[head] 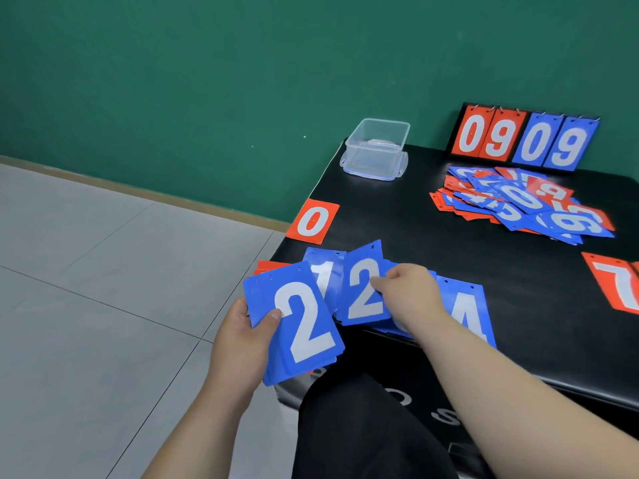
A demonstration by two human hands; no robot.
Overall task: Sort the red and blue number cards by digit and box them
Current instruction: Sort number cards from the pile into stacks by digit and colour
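1. a thin stack of blue plastic cards (304, 326), a white "2" uppermost, is gripped in the left hand (242, 337), with the thumb laid across its face, just off the near-left corner of the black padded table (397, 219).
2. a single blue "2" card (363, 288) is pinched at its right edge by the right hand (408, 292), over the sorted row between a blue "1" card (321, 271) and a blue "4" card (466, 312).
3. the step is judged to be gathering the twos. the single card should be squared to the stack, digit upright and punched holes matched.
4. it is best lifted clear rather than slid, so that neighbouring piles are not dragged.
5. a loose heap of red and blue cards (518, 202) lies unsorted at the far right. the clear plastic box (378, 146) stands at the far edge, well apart from both hands, so boxing is judged distant.
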